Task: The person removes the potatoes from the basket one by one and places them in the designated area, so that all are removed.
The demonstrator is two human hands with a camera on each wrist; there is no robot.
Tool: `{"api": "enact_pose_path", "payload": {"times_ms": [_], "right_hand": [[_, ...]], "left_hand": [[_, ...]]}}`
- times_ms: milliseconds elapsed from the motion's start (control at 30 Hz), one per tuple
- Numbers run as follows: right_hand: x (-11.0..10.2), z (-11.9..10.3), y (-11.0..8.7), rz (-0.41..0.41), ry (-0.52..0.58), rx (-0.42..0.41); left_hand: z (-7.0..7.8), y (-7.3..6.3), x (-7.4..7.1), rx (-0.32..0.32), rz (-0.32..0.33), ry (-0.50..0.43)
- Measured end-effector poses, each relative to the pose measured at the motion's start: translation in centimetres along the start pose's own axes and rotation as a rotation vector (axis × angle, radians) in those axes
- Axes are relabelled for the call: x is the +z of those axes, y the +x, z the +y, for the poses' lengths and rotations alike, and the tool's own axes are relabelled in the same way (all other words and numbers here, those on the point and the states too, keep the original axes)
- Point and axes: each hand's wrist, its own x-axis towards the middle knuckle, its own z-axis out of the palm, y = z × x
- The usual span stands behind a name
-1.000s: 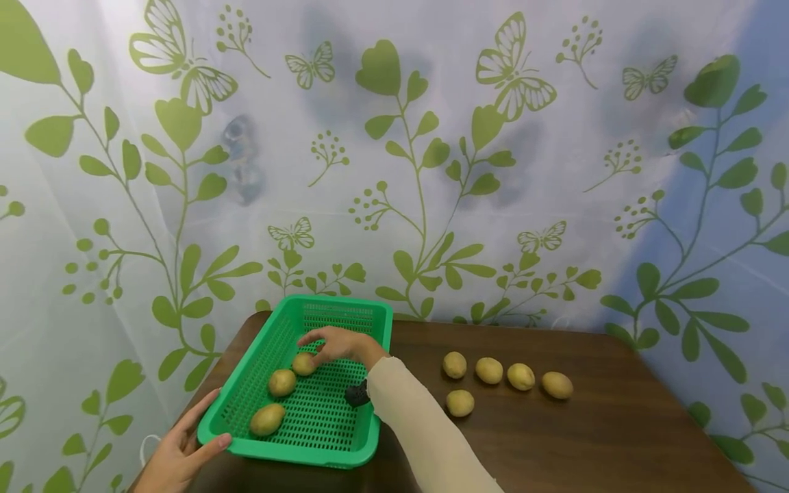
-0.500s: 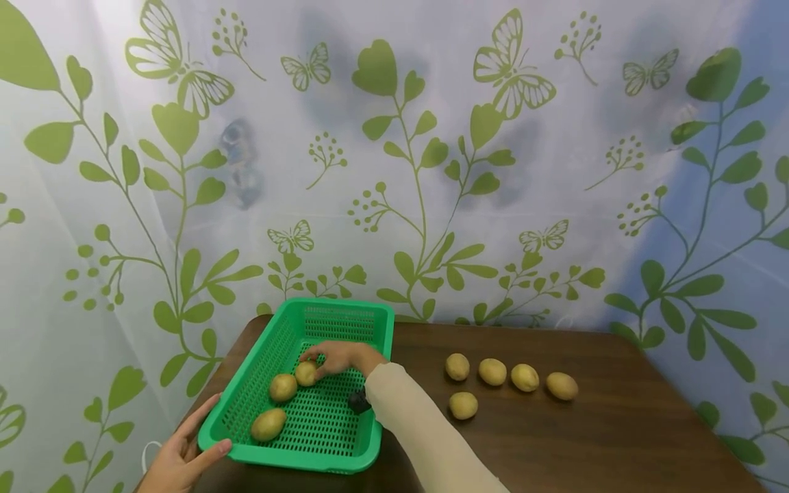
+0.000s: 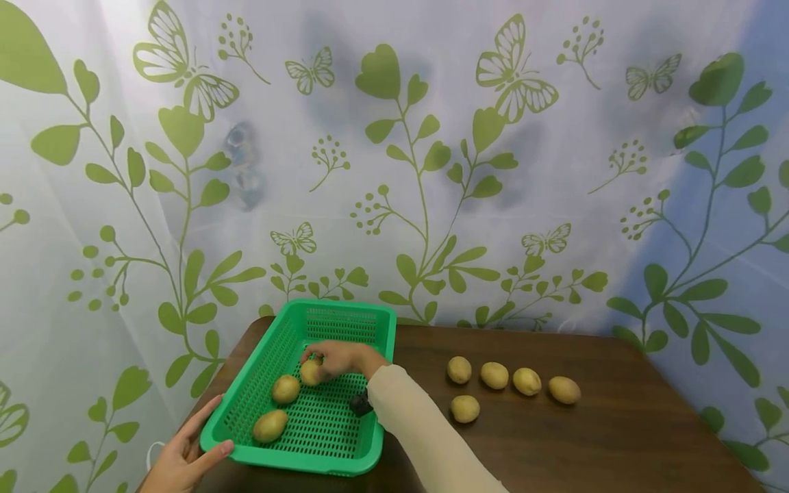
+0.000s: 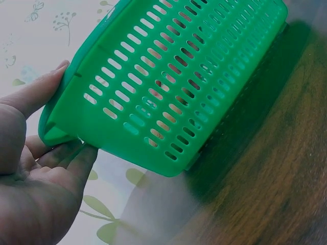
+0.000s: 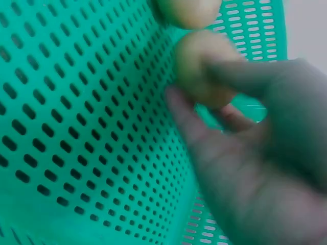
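Observation:
A green slotted plastic basket (image 3: 290, 461) stands on the left of the table. My left hand (image 3: 181, 455) holds its near-left corner; in the left wrist view the thumb lies over the basket rim (image 4: 55, 99) and the fingers curl beneath. Inside the basket, my right hand (image 3: 339, 358) grips a potato (image 3: 310, 372) with thumb and fingers. That same potato (image 5: 191, 64) shows between the fingers in the blurred right wrist view. Two more potatoes lie along the basket's left side, a middle potato (image 3: 286, 389) and a near potato (image 3: 270, 426).
Right of the basket, several potatoes lie on the dark wooden table (image 3: 585, 445): a row ending at the rightmost potato (image 3: 564, 390), and a single potato (image 3: 465, 409) in front. Behind hangs a leaf-and-butterfly patterned curtain (image 3: 345, 171). A black wrist device (image 3: 360, 404) sits below my right wrist.
My right hand has come down and its fingers have closed round the far potato, which has shifted slightly right, away from the middle one. My left hand stays at the basket corner.

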Motion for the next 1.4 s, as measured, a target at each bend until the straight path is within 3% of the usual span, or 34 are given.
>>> {"api": "enact_pose_path", "payload": {"times_ms": [133,267,400,833,1033,1400], "right_hand": [[0.1,-0.3,0.2,0.014,0.345,0.005],[0.0,-0.5,0.0,-0.001,0.493,-0.016],[-0.3,-0.6,-0.4,-0.035,0.586,-0.049],[-1.1,-0.9,-0.7,-0.095,0.697,-0.185],[-0.9,-1.7,-1.3,-0.135,0.691,-0.221],[-1.8,-2.9,-3.5,-0.111,0.655,-0.265]], "left_hand": [[0.3,0.0,0.0,-0.087,0.056,0.07],[0.5,0.1,0.0,-0.145,0.094,0.104],[0.5,0.3,0.2,-0.145,0.092,0.105],[0.8,0.3,0.3,-0.123,0.087,0.101],[0.7,0.3,0.3,-0.158,0.09,0.123],[0.7,0.3,-0.2,-0.219,0.086,0.115]]}}
